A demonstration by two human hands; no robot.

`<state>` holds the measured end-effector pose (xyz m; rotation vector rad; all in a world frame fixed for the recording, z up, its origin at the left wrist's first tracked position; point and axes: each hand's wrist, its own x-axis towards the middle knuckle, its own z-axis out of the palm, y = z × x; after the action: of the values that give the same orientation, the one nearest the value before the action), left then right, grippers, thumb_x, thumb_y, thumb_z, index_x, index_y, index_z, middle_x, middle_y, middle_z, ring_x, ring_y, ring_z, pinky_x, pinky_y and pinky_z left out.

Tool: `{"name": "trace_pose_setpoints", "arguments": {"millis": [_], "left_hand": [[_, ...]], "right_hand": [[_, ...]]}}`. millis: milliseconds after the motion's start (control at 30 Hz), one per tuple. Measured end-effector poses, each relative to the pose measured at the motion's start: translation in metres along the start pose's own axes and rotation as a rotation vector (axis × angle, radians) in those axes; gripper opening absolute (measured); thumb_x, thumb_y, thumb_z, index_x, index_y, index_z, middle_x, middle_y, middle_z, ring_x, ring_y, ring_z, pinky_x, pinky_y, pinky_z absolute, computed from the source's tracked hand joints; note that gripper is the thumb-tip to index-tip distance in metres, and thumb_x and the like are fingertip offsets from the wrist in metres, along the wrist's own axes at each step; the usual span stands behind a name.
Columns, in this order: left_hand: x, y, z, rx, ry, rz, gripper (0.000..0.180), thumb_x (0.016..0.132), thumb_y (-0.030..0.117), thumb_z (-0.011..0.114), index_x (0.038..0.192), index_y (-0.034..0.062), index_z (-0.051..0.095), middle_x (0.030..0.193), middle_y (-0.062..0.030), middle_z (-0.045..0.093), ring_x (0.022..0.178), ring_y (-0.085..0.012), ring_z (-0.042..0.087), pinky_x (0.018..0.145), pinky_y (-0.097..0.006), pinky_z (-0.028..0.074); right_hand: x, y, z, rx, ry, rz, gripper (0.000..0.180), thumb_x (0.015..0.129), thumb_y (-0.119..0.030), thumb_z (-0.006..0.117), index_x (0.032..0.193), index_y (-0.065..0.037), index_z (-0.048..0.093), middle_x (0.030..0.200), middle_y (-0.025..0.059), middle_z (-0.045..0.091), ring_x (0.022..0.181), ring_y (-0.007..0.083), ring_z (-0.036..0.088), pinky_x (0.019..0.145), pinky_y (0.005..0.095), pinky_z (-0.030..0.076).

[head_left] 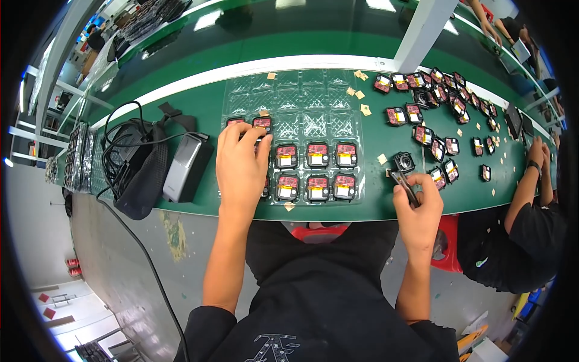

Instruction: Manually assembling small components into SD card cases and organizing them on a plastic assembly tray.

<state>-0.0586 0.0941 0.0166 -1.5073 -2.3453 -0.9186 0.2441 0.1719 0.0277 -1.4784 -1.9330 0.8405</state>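
A clear plastic tray [313,99] lies on the green table, its near two rows holding several small black square modules with red and yellow parts [316,154]. My left hand [241,163] rests palm down on the tray's left side, fingertips on a module [262,123] in the middle row. My right hand [419,205] is closed on dark tweezers [403,183] near the table's front edge, right of the tray. A black module with a round opening [404,161] sits just beyond the tweezers' tip.
Several loose modules [443,90] and small tan squares [362,93] are scattered on the right. A grey box [184,166], a black pouch [142,178] and cables [120,145] lie at left. Another person's arm [531,175] reaches onto the table at right.
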Motion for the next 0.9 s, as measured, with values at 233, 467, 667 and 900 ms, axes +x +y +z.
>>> {"name": "trace_pose_setpoints", "arguments": {"millis": [233, 467, 667, 900], "left_hand": [[0.000, 0.012, -0.004, 0.158, 0.048, 0.053, 0.026, 0.087, 0.009, 0.076, 0.111, 0.0000, 0.073, 0.115, -0.0156, 0.069, 0.118, -0.0368, 0.062, 0.100, -0.043, 0.049], [-0.035, 0.069, -0.020, -0.568, -0.120, 0.043, 0.029, 0.083, 0.003, 0.077, 0.112, -0.0019, 0.072, 0.116, -0.0173, 0.070, 0.109, -0.0313, 0.068, 0.095, -0.039, 0.052], [-0.066, 0.088, -0.016, -1.102, -0.433, -0.127, 0.047, 0.089, 0.007, 0.078, 0.132, -0.0042, 0.060, 0.136, -0.0184, 0.059, 0.118, -0.0275, 0.063, 0.103, -0.041, 0.052], [-0.086, 0.100, -0.008, -1.750, -0.537, -0.455, 0.066, 0.091, 0.004, 0.077, 0.147, -0.0051, 0.044, 0.141, -0.0156, 0.053, 0.120, -0.0213, 0.060, 0.103, -0.037, 0.051]], "right_hand": [[-0.004, -0.002, -0.006, 0.704, -0.220, 0.172, 0.013, 0.095, -0.002, 0.065, 0.106, -0.003, 0.058, 0.094, -0.0011, 0.062, 0.060, -0.0033, 0.039, 0.053, 0.0191, 0.028], [-0.007, -0.006, -0.003, 1.150, -0.335, 0.408, 0.016, 0.097, -0.006, 0.063, 0.112, -0.003, 0.058, 0.101, 0.0031, 0.065, 0.052, -0.0010, 0.033, 0.044, 0.0210, 0.022], [-0.017, -0.008, 0.012, 0.800, -0.072, -0.050, 0.035, 0.081, 0.015, 0.071, 0.107, -0.003, 0.056, 0.134, 0.0123, 0.058, 0.058, -0.0032, 0.035, 0.055, 0.0157, 0.031], [-0.032, -0.020, 0.017, 0.678, -0.225, -0.313, 0.036, 0.074, 0.007, 0.084, 0.101, -0.001, 0.060, 0.124, 0.0148, 0.068, 0.054, -0.0028, 0.035, 0.047, 0.0174, 0.029]]}}
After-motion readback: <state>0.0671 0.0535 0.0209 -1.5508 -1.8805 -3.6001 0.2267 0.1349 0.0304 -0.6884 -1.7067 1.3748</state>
